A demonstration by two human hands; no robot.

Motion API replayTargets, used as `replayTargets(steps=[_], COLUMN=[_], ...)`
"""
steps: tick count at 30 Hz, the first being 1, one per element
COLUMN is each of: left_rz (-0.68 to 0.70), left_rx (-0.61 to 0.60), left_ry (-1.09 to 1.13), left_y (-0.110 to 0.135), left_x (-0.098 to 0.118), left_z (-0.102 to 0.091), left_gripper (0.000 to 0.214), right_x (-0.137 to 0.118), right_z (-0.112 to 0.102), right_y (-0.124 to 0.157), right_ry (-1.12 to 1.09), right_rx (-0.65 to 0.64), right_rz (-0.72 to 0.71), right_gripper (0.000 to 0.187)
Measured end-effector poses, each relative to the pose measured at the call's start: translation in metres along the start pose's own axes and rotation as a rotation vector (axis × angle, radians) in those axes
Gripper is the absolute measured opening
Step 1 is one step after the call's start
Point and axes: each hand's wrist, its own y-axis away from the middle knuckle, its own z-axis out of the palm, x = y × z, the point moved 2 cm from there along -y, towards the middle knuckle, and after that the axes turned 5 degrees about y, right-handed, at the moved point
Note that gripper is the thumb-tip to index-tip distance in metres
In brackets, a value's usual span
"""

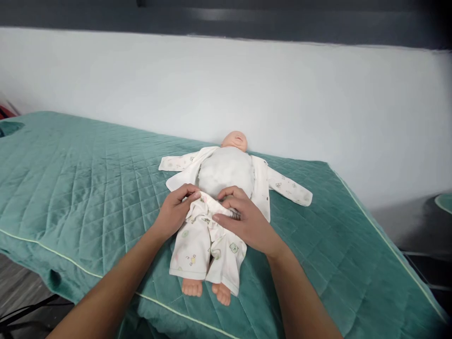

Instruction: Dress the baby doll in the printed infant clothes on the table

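A baby doll [226, 172] lies on its back on a green quilted bed cover [81, 174], head toward the wall. It wears an open white printed jacket [282, 186] and white printed trousers [203, 247], with bare feet showing at the hems. My left hand [174, 212] pinches the trousers' waistband at the doll's left hip side in view. My right hand [247, 216] grips the waistband on the other side, thumb under the fabric. Both hands are closed on the cloth.
The bed runs along a white wall [318, 103]. Its front edge, with pale piping [70, 256], drops to a dark floor at the left. A round green object [445, 202] sits at the far right beyond the bed.
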Motion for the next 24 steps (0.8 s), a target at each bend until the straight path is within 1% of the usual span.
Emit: replayTargets(steps=[3,5,7,9,11,13,15,18,19,21,23,24], left_rz=[-0.090,-0.130,-0.146,-0.150,-0.149,-0.129,-0.081,0.058,0.101,0.144,0.145,0.143], left_rx=[-0.001,0.006,0.005,-0.002,0.010,0.026,0.018,0.028,0.048,0.084,0.097,0.094], left_ry=[0.106,0.190,0.227,0.215,0.187,0.156,0.108,-0.042,-0.094,-0.150,-0.124,-0.097], left_y=[-0.010,-0.019,-0.029,-0.041,-0.054,-0.069,-0.083,-0.096,-0.098,-0.096,-0.092,-0.089], left_x=[0.003,0.003,0.003,0.000,-0.004,-0.008,-0.012,-0.017,-0.019,-0.024,-0.029,-0.031], left_z=[0.001,0.000,-0.002,-0.005,-0.008,-0.009,-0.008,-0.002,0.000,0.005,0.008,0.010], left_gripper=[0.024,0.026,0.026,0.026,0.026,0.025,0.024,0.022,0.022,0.022,0.022,0.022], right_x=[0.005,0.015,0.029,0.043,0.055,0.063,0.070,0.081,0.085,0.089,0.087,0.083], right_z=[-0.012,-0.019,-0.026,-0.031,-0.034,-0.035,-0.035,-0.031,-0.029,-0.026,-0.028,-0.031], right_y=[0.002,0.005,0.007,0.009,0.008,0.005,0.002,-0.003,-0.004,-0.007,-0.009,-0.010], right_ry=[-0.133,-0.295,-0.461,-0.564,-0.592,-0.589,-0.584,-0.548,-0.523,-0.446,-0.350,-0.313], right_rx=[-0.061,-0.040,0.037,0.158,0.276,0.357,0.426,0.538,0.564,0.589,0.628,0.670], right_rz=[0.018,0.093,0.223,0.365,0.475,0.543,0.566,0.549,0.539,0.514,0.473,0.425], right_gripper=[0.032,0.031,0.033,0.039,0.046,0.047,0.045,0.042,0.041,0.039,0.036,0.032])
